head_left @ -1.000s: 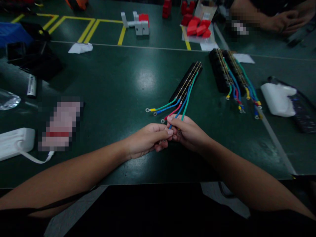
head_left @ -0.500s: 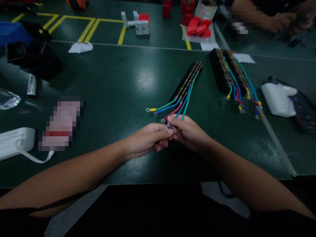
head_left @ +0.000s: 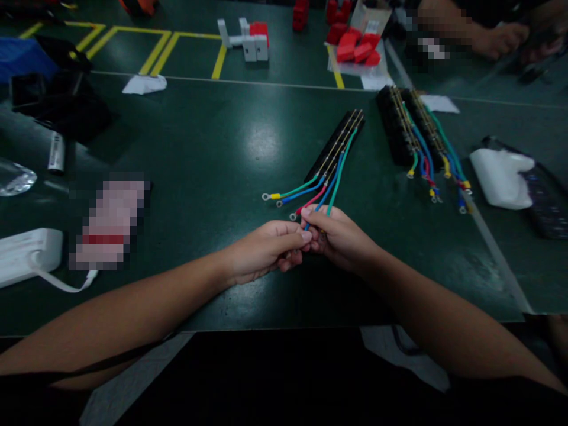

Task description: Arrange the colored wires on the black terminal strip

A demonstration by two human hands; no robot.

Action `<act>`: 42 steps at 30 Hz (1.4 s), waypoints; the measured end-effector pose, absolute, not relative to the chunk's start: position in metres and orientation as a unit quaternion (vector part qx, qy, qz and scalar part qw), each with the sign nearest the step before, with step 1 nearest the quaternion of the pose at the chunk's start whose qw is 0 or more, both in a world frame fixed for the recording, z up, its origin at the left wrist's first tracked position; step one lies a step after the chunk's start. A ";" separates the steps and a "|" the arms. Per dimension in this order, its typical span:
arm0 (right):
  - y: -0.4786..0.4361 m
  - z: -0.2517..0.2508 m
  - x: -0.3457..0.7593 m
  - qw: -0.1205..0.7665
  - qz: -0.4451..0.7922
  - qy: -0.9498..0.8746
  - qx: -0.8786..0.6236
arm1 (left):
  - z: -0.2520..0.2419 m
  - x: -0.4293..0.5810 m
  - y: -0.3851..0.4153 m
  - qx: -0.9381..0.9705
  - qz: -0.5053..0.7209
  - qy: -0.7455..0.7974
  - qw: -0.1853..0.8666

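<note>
A long black terminal strip [head_left: 337, 142] lies slantwise on the dark green table [head_left: 199, 154], with green, blue and red wires [head_left: 326, 186] running from it toward me. My right hand [head_left: 339, 239] is closed on the near ends of a blue and a green wire. My left hand [head_left: 264, 251] is pinched shut, its fingertips meeting the right hand at those same wire ends. Other wires with ring lugs and a yellow sleeve [head_left: 275, 196] lie loose just left of the hands.
Two more black wired strips [head_left: 410, 127] lie at the right, beside a white bundle [head_left: 499, 177]. Red parts [head_left: 357, 47] and a white-and-red block [head_left: 248, 41] sit at the back. A white box with a cord [head_left: 29, 254] is at the left. Another person's hands [head_left: 501, 38] work top right.
</note>
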State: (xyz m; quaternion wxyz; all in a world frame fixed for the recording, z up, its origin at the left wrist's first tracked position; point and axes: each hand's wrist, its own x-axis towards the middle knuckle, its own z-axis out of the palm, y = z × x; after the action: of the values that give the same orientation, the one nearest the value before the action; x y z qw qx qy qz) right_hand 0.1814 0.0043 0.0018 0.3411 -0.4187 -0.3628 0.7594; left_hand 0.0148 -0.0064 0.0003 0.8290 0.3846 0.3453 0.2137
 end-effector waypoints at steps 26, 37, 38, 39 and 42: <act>0.005 0.002 0.180 0.350 0.749 -0.368 -0.425 | 0.002 0.015 -0.007 0.384 0.221 0.335 0.832; 0.005 0.002 0.181 0.347 0.747 -0.374 -0.427 | 0.001 0.015 -0.006 0.396 0.215 0.338 0.826; 0.005 0.003 0.180 0.347 0.746 -0.374 -0.428 | 0.000 0.014 -0.006 0.396 0.213 0.337 0.827; 0.005 0.003 0.180 0.348 0.745 -0.374 -0.428 | 0.000 0.014 -0.005 0.395 0.211 0.336 0.828; 0.005 0.002 0.181 0.349 0.744 -0.376 -0.428 | -0.001 0.014 -0.004 0.390 0.211 0.332 0.832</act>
State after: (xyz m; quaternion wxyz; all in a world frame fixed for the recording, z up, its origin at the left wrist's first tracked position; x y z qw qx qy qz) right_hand 0.1805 0.0050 0.0021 0.3492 -0.4281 -0.3760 0.7439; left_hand 0.0137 -0.0044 -0.0012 0.8323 0.3901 0.3325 0.2111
